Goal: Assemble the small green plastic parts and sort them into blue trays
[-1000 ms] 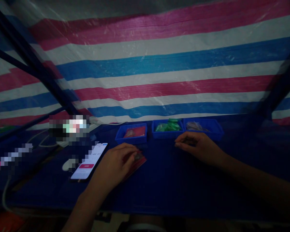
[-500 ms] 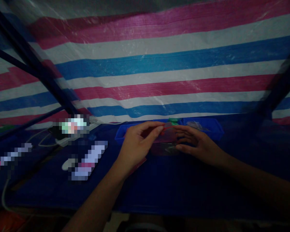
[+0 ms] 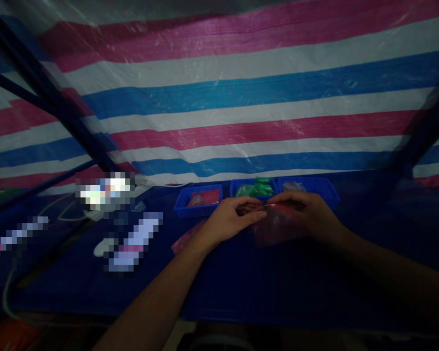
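A clear, reddish plastic bag (image 3: pixel 280 226) hangs between my two hands over the blue table. My left hand (image 3: pixel 237 217) pinches its upper left edge with thumb and fingers. At the bag's upper right, my right hand (image 3: pixel 307 209) has its fingers closed on the edge. Behind the hands stand blue bins: the left bin (image 3: pixel 183 208) holds a pink packet (image 3: pixel 208 197), the middle one has green packets (image 3: pixel 261 187), and the right bin (image 3: pixel 327 191) contains clear packets (image 3: pixel 293 186). Another pink packet (image 3: pixel 186 237) lies beside my left forearm.
To the left on the table (image 3: pixel 219 292) are a blurred-out flat object (image 3: pixel 137 243), a white round item (image 3: pixel 104 247) and a power strip (image 3: pixel 97 212) with cables. A striped tarp (image 3: pixel 241 97) hangs behind, with dark blue frame bars at both sides.
Both hands have moved slightly right and the reddish bag now hangs lower between them. My right hand has closed on the bag. The left bin and the pink packet beside my forearm show more.
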`<state>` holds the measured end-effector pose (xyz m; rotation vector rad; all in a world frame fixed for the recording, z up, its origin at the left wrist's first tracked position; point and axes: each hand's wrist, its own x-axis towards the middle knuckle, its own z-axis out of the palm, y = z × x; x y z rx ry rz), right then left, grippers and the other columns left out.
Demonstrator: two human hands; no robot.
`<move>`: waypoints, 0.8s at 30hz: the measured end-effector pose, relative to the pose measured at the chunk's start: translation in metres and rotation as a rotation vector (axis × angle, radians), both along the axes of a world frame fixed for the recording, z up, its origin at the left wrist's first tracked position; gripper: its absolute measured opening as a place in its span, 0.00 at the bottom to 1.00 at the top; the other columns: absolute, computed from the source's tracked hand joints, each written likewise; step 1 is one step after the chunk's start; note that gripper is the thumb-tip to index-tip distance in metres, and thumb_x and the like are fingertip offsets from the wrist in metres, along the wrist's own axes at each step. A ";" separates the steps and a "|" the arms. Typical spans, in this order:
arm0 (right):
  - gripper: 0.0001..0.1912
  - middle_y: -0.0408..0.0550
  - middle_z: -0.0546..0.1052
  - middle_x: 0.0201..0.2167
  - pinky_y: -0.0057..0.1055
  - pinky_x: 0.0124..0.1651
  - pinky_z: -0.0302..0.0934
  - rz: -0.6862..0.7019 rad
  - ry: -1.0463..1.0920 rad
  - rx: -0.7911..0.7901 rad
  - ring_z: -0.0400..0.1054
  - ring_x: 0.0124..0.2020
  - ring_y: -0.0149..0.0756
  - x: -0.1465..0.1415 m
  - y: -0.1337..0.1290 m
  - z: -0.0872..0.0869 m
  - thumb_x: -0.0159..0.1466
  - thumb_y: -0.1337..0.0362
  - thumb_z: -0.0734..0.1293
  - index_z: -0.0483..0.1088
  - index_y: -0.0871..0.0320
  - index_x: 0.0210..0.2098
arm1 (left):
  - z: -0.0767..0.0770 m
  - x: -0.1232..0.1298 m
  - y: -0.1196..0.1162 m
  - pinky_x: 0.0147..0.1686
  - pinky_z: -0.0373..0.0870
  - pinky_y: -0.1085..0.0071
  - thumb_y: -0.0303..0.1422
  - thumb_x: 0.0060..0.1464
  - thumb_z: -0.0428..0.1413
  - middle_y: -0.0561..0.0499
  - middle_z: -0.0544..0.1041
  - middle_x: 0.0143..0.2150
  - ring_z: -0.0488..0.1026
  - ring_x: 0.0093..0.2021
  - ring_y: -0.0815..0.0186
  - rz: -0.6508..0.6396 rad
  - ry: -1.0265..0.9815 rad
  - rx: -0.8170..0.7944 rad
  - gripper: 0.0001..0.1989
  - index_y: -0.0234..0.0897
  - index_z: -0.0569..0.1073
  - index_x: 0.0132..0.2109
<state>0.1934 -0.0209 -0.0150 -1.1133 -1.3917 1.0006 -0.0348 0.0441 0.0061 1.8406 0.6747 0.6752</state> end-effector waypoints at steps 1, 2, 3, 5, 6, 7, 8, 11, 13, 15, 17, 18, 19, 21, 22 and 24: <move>0.15 0.48 0.85 0.41 0.50 0.45 0.75 -0.014 -0.040 0.013 0.81 0.41 0.51 0.000 0.000 0.000 0.57 0.51 0.78 0.81 0.48 0.41 | -0.002 0.000 0.000 0.48 0.74 0.63 0.43 0.58 0.65 0.44 0.84 0.47 0.81 0.46 0.57 0.002 0.034 0.021 0.17 0.38 0.82 0.50; 0.14 0.48 0.85 0.41 0.50 0.46 0.75 -0.029 -0.078 0.030 0.80 0.42 0.50 0.000 0.001 -0.001 0.59 0.50 0.76 0.81 0.48 0.42 | -0.004 0.000 0.001 0.47 0.73 0.63 0.43 0.58 0.64 0.44 0.84 0.46 0.80 0.45 0.58 0.008 0.053 0.043 0.16 0.37 0.83 0.48; 0.14 0.48 0.85 0.43 0.50 0.48 0.75 -0.043 -0.102 0.050 0.80 0.43 0.50 0.000 0.001 -0.001 0.61 0.51 0.75 0.81 0.49 0.44 | -0.005 0.001 0.002 0.45 0.73 0.64 0.44 0.59 0.64 0.45 0.84 0.45 0.80 0.44 0.58 0.017 0.060 0.058 0.16 0.37 0.83 0.47; 0.16 0.48 0.84 0.47 0.49 0.51 0.74 -0.051 -0.089 0.076 0.79 0.47 0.49 0.002 0.004 -0.002 0.63 0.52 0.73 0.79 0.49 0.49 | -0.007 0.001 0.004 0.43 0.73 0.66 0.44 0.60 0.63 0.45 0.85 0.44 0.80 0.43 0.59 0.047 0.045 0.058 0.16 0.37 0.83 0.46; 0.17 0.48 0.83 0.49 0.49 0.53 0.73 -0.049 -0.065 0.073 0.79 0.49 0.48 0.004 0.005 -0.003 0.64 0.53 0.73 0.77 0.49 0.51 | -0.008 0.002 0.006 0.42 0.72 0.66 0.45 0.60 0.63 0.45 0.85 0.44 0.80 0.42 0.59 0.067 0.028 0.045 0.17 0.37 0.83 0.47; 0.17 0.48 0.83 0.51 0.48 0.54 0.73 -0.050 -0.032 0.059 0.78 0.50 0.48 0.005 0.006 -0.003 0.65 0.53 0.71 0.77 0.49 0.52 | -0.008 0.002 0.007 0.41 0.72 0.66 0.45 0.59 0.63 0.45 0.85 0.43 0.80 0.40 0.60 0.087 0.006 0.024 0.17 0.36 0.83 0.47; 0.17 0.49 0.82 0.51 0.47 0.55 0.72 -0.054 0.008 0.040 0.78 0.51 0.47 0.006 0.007 -0.004 0.66 0.52 0.70 0.76 0.49 0.52 | -0.008 0.002 0.008 0.40 0.72 0.67 0.45 0.59 0.63 0.45 0.85 0.43 0.80 0.39 0.60 0.106 -0.018 -0.002 0.18 0.36 0.83 0.48; 0.19 0.51 0.81 0.53 0.45 0.57 0.71 -0.071 0.110 0.001 0.77 0.53 0.47 0.005 0.010 -0.003 0.69 0.47 0.66 0.76 0.51 0.51 | -0.007 0.001 0.009 0.43 0.73 0.65 0.45 0.59 0.63 0.44 0.85 0.46 0.80 0.40 0.61 0.157 -0.081 -0.067 0.18 0.37 0.84 0.50; 0.21 0.52 0.81 0.52 0.45 0.58 0.71 -0.046 0.119 -0.031 0.77 0.53 0.47 0.003 0.010 -0.003 0.66 0.46 0.70 0.75 0.52 0.51 | -0.006 0.001 0.009 0.48 0.73 0.64 0.44 0.59 0.64 0.44 0.85 0.49 0.81 0.43 0.60 0.183 -0.110 -0.087 0.17 0.39 0.84 0.50; 0.24 0.51 0.82 0.48 0.44 0.57 0.72 -0.026 0.089 -0.073 0.79 0.51 0.47 0.001 0.011 -0.002 0.60 0.49 0.77 0.74 0.52 0.50 | -0.006 0.001 0.009 0.52 0.73 0.63 0.43 0.59 0.64 0.45 0.85 0.50 0.81 0.46 0.59 0.210 -0.135 -0.093 0.17 0.39 0.84 0.50; 0.25 0.50 0.83 0.44 0.44 0.55 0.73 -0.038 0.082 -0.088 0.80 0.47 0.46 0.002 0.012 -0.004 0.55 0.51 0.80 0.73 0.53 0.47 | -0.006 0.002 0.008 0.53 0.73 0.62 0.43 0.58 0.65 0.44 0.84 0.50 0.81 0.47 0.59 0.208 -0.146 -0.115 0.18 0.37 0.83 0.51; 0.25 0.50 0.83 0.43 0.44 0.54 0.73 -0.055 0.088 -0.081 0.80 0.45 0.45 0.003 0.012 -0.005 0.54 0.51 0.80 0.73 0.54 0.46 | -0.006 0.002 0.007 0.53 0.73 0.62 0.43 0.57 0.66 0.43 0.84 0.51 0.81 0.47 0.58 0.186 -0.149 -0.139 0.20 0.37 0.82 0.52; 0.25 0.50 0.83 0.43 0.44 0.54 0.73 -0.072 0.096 -0.069 0.80 0.45 0.45 0.004 0.013 -0.005 0.54 0.51 0.80 0.73 0.54 0.45 | -0.007 0.002 0.006 0.52 0.74 0.61 0.42 0.56 0.67 0.43 0.84 0.51 0.81 0.48 0.58 0.155 -0.149 -0.171 0.22 0.36 0.81 0.54; 0.25 0.50 0.84 0.43 0.44 0.55 0.73 -0.098 0.110 -0.045 0.80 0.46 0.45 0.005 0.014 -0.006 0.53 0.50 0.81 0.74 0.54 0.44 | -0.007 0.003 0.005 0.53 0.75 0.59 0.39 0.52 0.70 0.41 0.83 0.52 0.82 0.48 0.57 0.097 -0.146 -0.219 0.27 0.36 0.78 0.58; 0.25 0.51 0.84 0.44 0.44 0.56 0.72 -0.101 0.116 -0.037 0.80 0.47 0.45 0.005 0.014 -0.006 0.53 0.50 0.81 0.74 0.54 0.43 | -0.007 0.003 0.005 0.53 0.75 0.59 0.38 0.51 0.70 0.41 0.83 0.52 0.82 0.48 0.57 0.086 -0.147 -0.221 0.28 0.36 0.78 0.58; 0.25 0.52 0.84 0.46 0.46 0.58 0.71 -0.084 0.124 -0.030 0.80 0.48 0.46 0.003 0.013 -0.004 0.53 0.50 0.81 0.74 0.54 0.43 | -0.006 0.003 0.005 0.55 0.74 0.58 0.37 0.51 0.70 0.41 0.83 0.51 0.82 0.48 0.57 0.115 -0.163 -0.171 0.24 0.36 0.79 0.55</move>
